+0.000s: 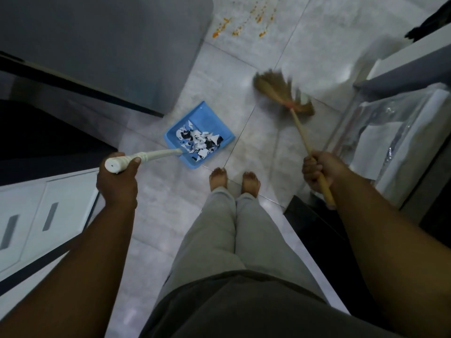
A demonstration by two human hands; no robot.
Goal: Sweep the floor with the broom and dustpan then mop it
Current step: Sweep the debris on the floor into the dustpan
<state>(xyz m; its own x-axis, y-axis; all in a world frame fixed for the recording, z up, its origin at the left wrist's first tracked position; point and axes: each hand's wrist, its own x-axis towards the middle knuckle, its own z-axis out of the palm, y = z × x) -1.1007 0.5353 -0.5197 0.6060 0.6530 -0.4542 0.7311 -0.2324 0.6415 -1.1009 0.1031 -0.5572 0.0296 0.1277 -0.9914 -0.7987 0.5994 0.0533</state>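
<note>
My left hand grips the white handle of a blue dustpan, which holds several black and white paper scraps just ahead of my bare feet. My right hand grips the wooden stick of a straw broom. The broom's bristle head is blurred and sits over the pale floor tiles to the right of the dustpan. Orange stains spot the tiles farther ahead.
A grey appliance stands at the left, close to the dustpan. White cabinet doors are at the near left. A white unit wrapped in clear plastic lines the right side. A dark mat lies by my right leg.
</note>
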